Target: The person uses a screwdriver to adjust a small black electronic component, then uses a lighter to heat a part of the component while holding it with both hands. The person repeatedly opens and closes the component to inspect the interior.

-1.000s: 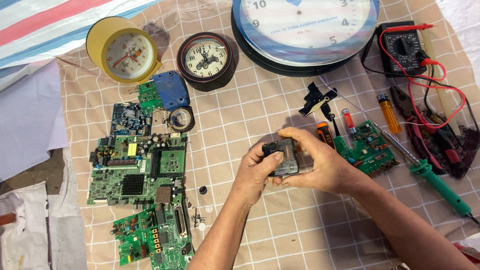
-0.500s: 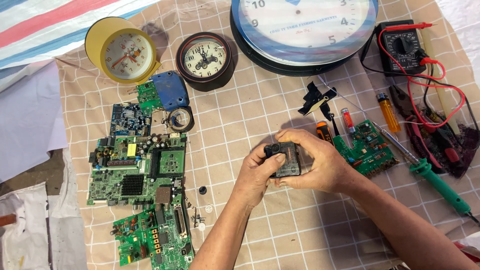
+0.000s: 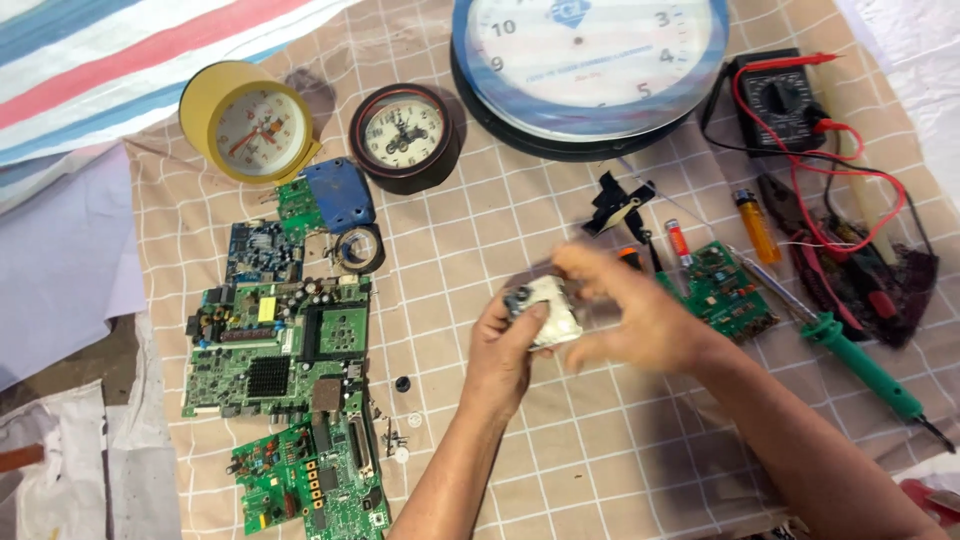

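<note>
Holding entry, grip first: my left hand (image 3: pixel 505 345) is clamped on a small clock module (image 3: pixel 545 310), thumb over its pale face, fingers under it. The module sits above the checked cloth (image 3: pixel 480 210), mid-scene, lifted clear of it.

Right hand (image 3: pixel 630 310): blurred, fingers spread around the module's right side. I cannot tell whether it grips or only touches.

Module, handling (my judgement): light, rigid plastic shell, likely smooth; a darker part shows at its upper left. Probably fragile where small parts and any shaft stick out. Best taken by the flat edges of the case, not by the dark end.

Outward, right: a small green board (image 3: pixel 725 290) just beside the right hand; a green-handled soldering iron (image 3: pixel 860 365); an orange lighter (image 3: pixel 757 225); pliers (image 3: pixel 850 275) under red leads; a black multimeter (image 3: pixel 780 100).

Outward, above: black clock hands (image 3: pixel 615 205) near the right fingertips; a large round wall clock (image 3: pixel 590 70); a dark round clock (image 3: pixel 403 135); a yellow alarm clock (image 3: pixel 245 120).

Outward, left: a large board (image 3: pixel 275 345), well apart from the hands; a second green board (image 3: pixel 310 480) below it; a blue plate (image 3: pixel 338 192); a tape roll (image 3: pixel 357 247). Loose screws (image 3: pixel 400 435) lie between the boards and my left forearm.
</note>
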